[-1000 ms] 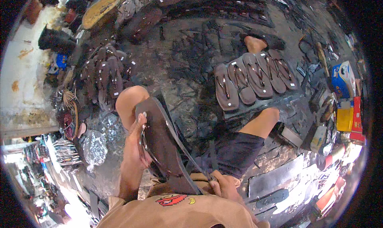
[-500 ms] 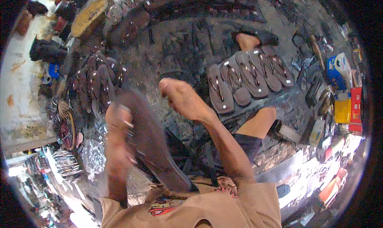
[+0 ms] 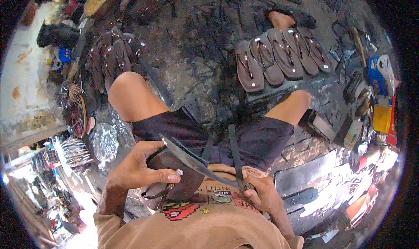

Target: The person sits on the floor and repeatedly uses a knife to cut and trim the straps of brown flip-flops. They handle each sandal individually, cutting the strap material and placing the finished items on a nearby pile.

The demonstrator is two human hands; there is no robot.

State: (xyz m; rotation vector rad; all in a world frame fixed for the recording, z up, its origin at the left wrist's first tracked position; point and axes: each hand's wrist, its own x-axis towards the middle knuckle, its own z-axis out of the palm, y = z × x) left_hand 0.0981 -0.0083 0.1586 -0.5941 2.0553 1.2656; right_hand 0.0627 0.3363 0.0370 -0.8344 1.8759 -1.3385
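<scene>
The left hand (image 3: 139, 165) is grasping a brown sandal (image 3: 190, 182), its thumb pressing on top near a round white sticker and its fingers curling round the edge. The right hand (image 3: 265, 193) is clenching the end of a grey strip (image 3: 185, 156), which is bowing along the sandal's edge; whether this is a blade or part of the sole, I cannot tell.

The sandal is sitting between the hands, just in front of the shirt (image 3: 209, 237) and over the lap. Its strap (image 3: 158, 193) is showing at the lower left, so that part seems done; how much of the edge is left, the view is not showing. The stickered end, seemingly the heel, is pointing away from the body, and the long axis is apparently running back toward the chest, strongly foreshortened and tilted.

Dark shorts (image 3: 257, 146) are lying just beyond. Farther out, strapped sandals (image 3: 249, 76) are resting in a row at the right, while a pile of sandals (image 3: 114, 59) is lying at the left, above a clear plastic bag (image 3: 104, 140).
</scene>
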